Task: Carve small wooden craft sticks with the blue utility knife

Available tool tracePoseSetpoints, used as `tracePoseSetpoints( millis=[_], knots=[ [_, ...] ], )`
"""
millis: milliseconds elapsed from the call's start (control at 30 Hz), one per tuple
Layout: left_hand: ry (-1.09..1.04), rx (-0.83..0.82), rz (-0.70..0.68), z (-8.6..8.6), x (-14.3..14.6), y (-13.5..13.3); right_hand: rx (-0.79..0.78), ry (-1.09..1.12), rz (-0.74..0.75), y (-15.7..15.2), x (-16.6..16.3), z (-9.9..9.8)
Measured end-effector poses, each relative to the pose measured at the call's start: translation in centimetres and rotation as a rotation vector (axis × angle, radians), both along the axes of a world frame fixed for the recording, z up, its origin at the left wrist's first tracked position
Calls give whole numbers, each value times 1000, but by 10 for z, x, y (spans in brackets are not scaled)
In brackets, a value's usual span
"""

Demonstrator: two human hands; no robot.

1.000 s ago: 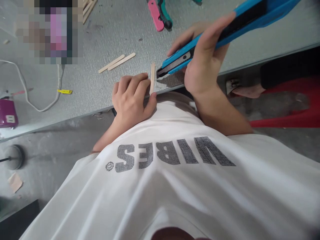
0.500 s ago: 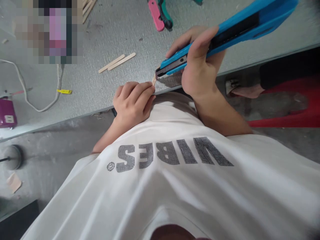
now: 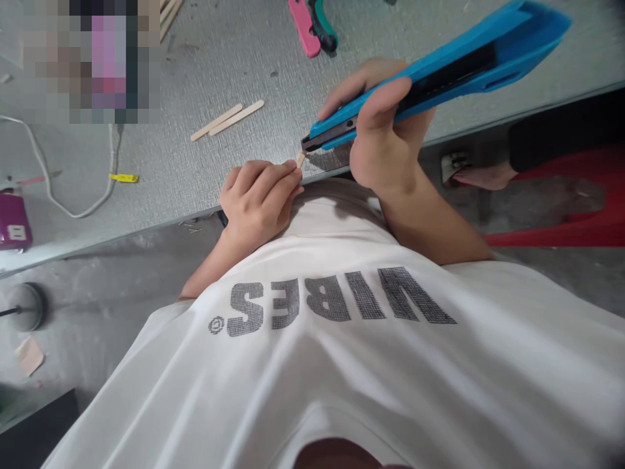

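Note:
My left hand (image 3: 256,198) rests at the near edge of the grey table (image 3: 229,58), fingers curled tight round a wooden stick (image 3: 300,158); only its short tip pokes out past my fingertips. My right hand (image 3: 378,133) grips a large blue utility knife (image 3: 439,68), thumb across the body. The knife's black nose and blade touch the tip of the stick. Two more wooden sticks (image 3: 227,120) lie side by side on the table beyond my left hand.
A pink-handled tool (image 3: 303,27) and a green-handled tool (image 3: 322,29) lie at the far edge. A white cable (image 3: 73,208), a small yellow piece (image 3: 124,177) and a purple box (image 3: 14,225) sit at left. Another person's foot (image 3: 481,176) and a red stool (image 3: 576,215) are right, below the table.
The stick stood long and upright beside my left hand a second ago; now my fingers cover it and only a stub shows. The knife has tipped down onto the stub.

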State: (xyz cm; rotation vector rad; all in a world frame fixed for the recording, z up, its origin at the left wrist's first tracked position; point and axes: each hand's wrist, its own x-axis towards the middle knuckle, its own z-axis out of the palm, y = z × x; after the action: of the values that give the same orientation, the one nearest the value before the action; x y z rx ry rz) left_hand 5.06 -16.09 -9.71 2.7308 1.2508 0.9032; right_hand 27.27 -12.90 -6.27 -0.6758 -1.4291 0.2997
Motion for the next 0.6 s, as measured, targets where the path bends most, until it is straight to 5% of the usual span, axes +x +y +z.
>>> tracePoseSetpoints(
  millis=[233,600],
  knots=[
    [11,-40,-16,1,-2,1,-63,-63,-44,-2,2,-1],
    [-93,176,-92,-9,-2,5,108,20,-41,-2,-2,5]
  ],
)
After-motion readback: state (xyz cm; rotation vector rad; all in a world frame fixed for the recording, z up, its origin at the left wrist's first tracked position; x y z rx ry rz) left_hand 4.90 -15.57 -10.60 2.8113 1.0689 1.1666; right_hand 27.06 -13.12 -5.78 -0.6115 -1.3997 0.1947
